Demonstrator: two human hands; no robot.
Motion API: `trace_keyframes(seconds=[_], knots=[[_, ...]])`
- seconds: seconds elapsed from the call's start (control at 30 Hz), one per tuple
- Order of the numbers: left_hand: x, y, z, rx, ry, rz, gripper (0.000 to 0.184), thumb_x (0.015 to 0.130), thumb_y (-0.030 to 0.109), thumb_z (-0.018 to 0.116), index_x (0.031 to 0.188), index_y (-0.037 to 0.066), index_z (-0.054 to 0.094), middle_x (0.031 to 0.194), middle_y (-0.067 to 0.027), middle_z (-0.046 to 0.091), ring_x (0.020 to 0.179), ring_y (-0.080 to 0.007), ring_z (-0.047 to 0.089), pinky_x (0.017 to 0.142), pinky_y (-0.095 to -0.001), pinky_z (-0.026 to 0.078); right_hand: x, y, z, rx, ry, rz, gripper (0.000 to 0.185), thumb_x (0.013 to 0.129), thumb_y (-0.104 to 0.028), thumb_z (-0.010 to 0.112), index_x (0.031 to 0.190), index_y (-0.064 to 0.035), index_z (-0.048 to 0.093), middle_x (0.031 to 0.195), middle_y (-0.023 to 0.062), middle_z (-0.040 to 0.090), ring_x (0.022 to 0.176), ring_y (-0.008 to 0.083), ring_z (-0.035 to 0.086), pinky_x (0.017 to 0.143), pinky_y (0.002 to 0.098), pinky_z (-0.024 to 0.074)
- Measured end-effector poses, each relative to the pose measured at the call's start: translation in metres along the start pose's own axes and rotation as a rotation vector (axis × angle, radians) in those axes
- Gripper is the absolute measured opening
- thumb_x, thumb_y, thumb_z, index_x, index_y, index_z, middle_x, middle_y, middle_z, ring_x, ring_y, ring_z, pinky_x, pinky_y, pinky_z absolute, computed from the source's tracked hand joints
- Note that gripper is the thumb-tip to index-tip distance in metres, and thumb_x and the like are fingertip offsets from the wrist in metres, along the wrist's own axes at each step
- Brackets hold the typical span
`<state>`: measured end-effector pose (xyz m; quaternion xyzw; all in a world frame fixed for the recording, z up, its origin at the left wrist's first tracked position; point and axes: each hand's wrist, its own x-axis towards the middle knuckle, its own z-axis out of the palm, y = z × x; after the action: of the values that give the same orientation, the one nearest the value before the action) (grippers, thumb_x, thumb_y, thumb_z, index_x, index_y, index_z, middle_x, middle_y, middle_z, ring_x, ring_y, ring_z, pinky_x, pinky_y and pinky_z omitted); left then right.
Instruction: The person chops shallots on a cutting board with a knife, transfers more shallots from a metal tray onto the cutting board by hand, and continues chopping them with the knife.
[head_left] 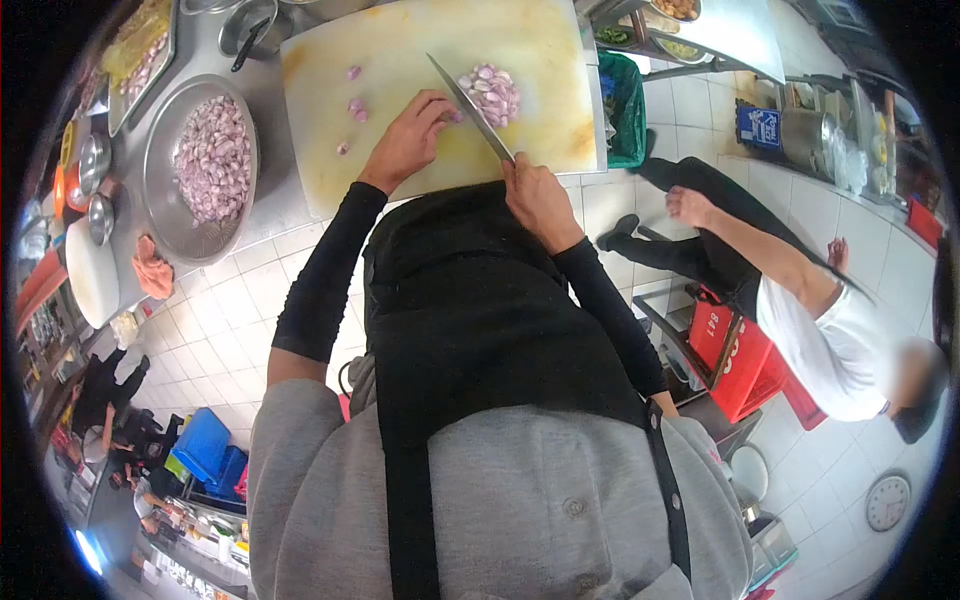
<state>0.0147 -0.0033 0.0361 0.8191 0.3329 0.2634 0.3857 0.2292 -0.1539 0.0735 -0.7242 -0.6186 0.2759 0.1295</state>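
My right hand (541, 204) is wrapped round the handle of a kitchen knife (470, 108), whose long blade slants across the cutting board (400, 50) toward the far left. Left of the blade, my left hand (412, 138) has its fingers curled and pressed onto a small purple shallot (455, 116) on the board. A pile of cut shallots (490, 96) lies just right of the blade. Several loose shallot pieces (357, 106) are scattered on the board's left part. To the left of the board stands a perforated metal bowl (160, 165) full of peeled shallots (212, 158).
A metal pot (262, 25) with a dark handle stands behind the bowl. An orange cloth (152, 268) hangs at the counter's edge. A green-lined bin (624, 110) is right of the board. Another person (800, 310) sits near red crates (735, 360) on the right.
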Motion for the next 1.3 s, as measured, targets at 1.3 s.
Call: trace_keyframes(seconds=[1.3], knots=[[-0.008, -0.025, 0.014, 0.227, 0.006, 0.236, 0.035, 0.089, -0.004, 0.066, 0.122, 0.009, 0.069, 0.125, -0.0104, 0.072, 0.111, -0.0338, 0.071, 0.092, -0.0415, 0.062, -0.002, -0.016, -0.008, -0.131, 0.000, -0.055, 0.027, 0.111, -0.024, 0.052, 0.098, -0.0005, 0.051, 0.069, 0.0268, 0.066, 0.065, 0.0471, 0.070, 0.054, 0.0547, 0.0555]])
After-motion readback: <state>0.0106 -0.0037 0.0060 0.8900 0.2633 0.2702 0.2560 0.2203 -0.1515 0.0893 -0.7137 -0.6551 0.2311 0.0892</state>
